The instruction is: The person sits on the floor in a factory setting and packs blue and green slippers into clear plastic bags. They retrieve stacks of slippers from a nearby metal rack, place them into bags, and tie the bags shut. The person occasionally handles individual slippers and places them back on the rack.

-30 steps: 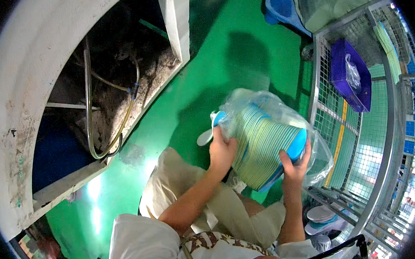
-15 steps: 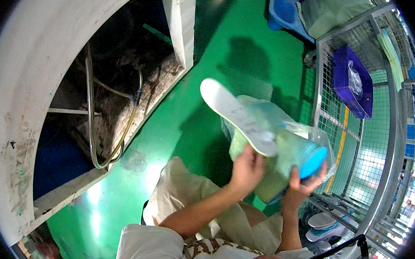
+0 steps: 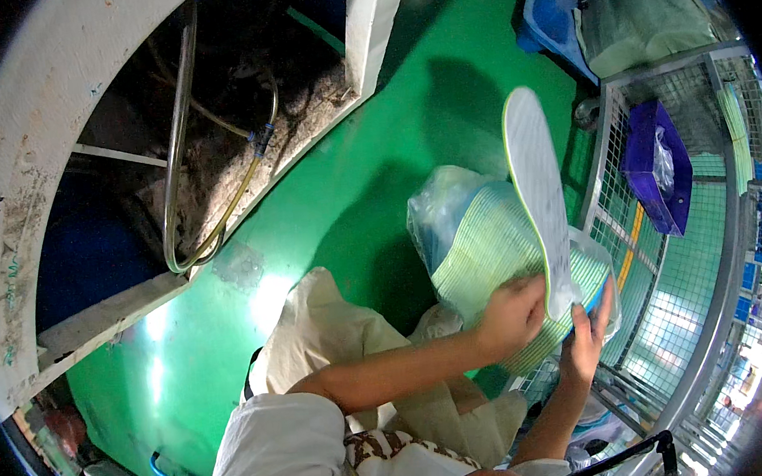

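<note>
Toward three o'clock, my left hand [image 3: 509,319] pinches an insole [image 3: 537,176], probably light, bendy, best edge-held; my right hand [image 3: 579,348] clasps the stack [image 3: 487,252].

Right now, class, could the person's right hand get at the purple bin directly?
Probably not: the right hand is occupied at the end of the stack of green-edged insoles, and the side of the wire-mesh cart appears to stand between it and the purple bin.
</note>
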Demonstrator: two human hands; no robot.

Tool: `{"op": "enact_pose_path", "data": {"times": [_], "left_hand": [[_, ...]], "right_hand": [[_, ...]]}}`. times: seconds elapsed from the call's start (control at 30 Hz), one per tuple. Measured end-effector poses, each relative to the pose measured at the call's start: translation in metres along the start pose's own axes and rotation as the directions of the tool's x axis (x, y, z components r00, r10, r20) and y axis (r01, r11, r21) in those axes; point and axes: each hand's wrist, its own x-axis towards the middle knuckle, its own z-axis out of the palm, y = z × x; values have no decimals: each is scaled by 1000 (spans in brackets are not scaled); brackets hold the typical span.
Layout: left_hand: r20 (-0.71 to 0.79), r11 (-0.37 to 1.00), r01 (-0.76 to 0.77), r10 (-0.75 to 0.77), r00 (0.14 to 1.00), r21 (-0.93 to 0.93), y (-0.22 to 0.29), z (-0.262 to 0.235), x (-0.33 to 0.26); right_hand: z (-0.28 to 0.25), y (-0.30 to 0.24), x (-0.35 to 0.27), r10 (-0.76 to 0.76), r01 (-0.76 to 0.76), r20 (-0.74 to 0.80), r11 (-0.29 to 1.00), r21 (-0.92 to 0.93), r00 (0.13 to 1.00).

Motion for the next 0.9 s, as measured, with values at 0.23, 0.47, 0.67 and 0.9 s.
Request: {"op": "enact_pose_path", "data": {"times": [0.23, 0.47, 0.67, 0.9], "left_hand": [[-20, 943, 240, -251, 968, -231, 0, 5, -7], [79, 989, -116, 124, 989, -92, 18, 7, -3], [115, 983, -40, 62, 991, -179, 27, 7, 17], [56, 841, 154, -146, 988, -519, 16, 11, 18]], "right_hand": [[-21, 62, 12, -268, 290, 114, 840, -459, 957], [-45, 56, 18, 42, -42, -3, 982, -184, 999], [-68, 101, 70, 6, 40, 215, 978, -207, 977], [-61, 109, 67, -165, 75, -148, 875, -478, 975]]}}
